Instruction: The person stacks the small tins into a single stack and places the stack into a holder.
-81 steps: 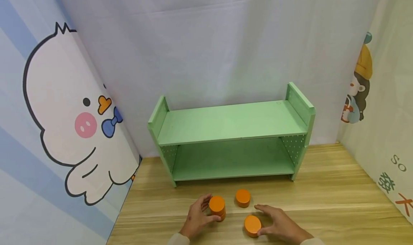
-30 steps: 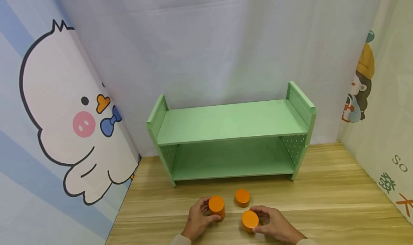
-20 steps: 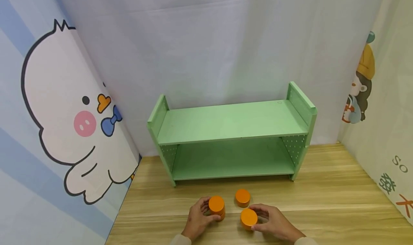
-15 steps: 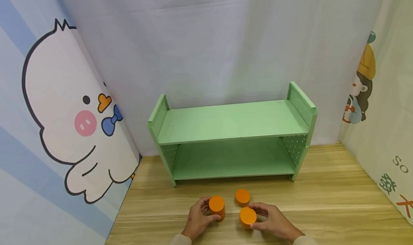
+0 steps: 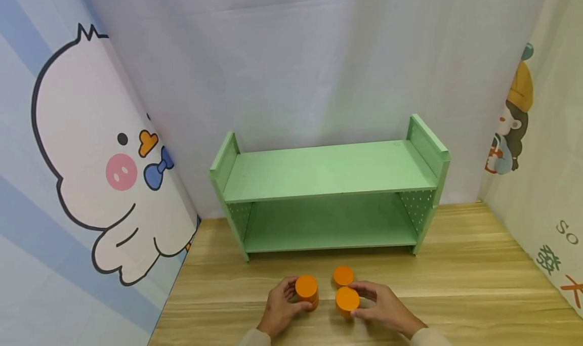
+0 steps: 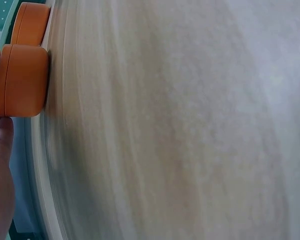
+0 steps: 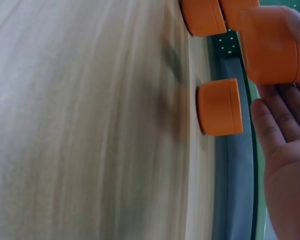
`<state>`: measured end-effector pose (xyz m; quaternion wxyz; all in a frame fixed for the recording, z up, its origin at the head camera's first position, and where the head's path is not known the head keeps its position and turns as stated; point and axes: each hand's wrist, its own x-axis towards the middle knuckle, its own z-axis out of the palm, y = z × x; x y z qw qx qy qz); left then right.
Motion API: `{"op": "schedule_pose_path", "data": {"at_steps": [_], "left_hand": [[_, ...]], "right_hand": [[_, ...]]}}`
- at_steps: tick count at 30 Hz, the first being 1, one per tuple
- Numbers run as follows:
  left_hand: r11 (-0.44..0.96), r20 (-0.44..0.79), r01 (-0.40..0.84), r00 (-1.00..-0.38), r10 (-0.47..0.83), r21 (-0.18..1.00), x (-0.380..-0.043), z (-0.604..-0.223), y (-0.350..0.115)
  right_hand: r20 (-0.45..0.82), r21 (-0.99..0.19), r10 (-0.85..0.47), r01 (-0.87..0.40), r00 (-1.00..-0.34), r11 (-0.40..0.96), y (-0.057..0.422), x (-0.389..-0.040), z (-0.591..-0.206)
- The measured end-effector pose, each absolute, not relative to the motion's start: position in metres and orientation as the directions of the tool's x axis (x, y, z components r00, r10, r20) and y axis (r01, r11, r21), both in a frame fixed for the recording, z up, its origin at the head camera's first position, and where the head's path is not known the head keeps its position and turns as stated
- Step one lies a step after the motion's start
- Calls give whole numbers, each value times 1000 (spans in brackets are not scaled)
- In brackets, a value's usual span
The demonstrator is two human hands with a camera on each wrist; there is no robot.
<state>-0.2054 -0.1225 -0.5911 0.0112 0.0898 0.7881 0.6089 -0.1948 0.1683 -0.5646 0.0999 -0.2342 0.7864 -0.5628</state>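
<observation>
My left hand point(image 5: 283, 305) holds a stack of two small round orange tins, thumb in front and fingers behind the upper tin point(image 5: 306, 287). The lower tin point(image 6: 22, 81) stands on the wooden table and shows a lid seam. Thumb and fingers of my right hand point(image 5: 380, 306) grip another orange tin point(image 7: 270, 45), raised above the tabletop in the right wrist view. A single tin point(image 7: 220, 107) stands on the table just behind it; in the head view the held tin point(image 5: 347, 299) overlaps the front of that standing tin point(image 5: 343, 275).
Behind the tins stands a light green two-tier shelf point(image 5: 328, 171) with raised end panels and nothing on either level. The wood-grain table point(image 5: 464, 285) extends to both sides. Printed cloths point(image 5: 319, 73) hang at the back, left and right.
My right hand has closed on its tin, lifted it off the table and carried it leftward and away from me, towards the single tin. My left hand stays at the stack.
</observation>
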Motion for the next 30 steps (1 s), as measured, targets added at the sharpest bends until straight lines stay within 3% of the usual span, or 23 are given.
{"op": "schedule_pose_path", "data": {"at_steps": [30], "left_hand": [[235,92,129,-982,163,963,-206,-593,-124]], "right_hand": [[185,-925,-485,-318,-855,208,152,-203,-553]]}}
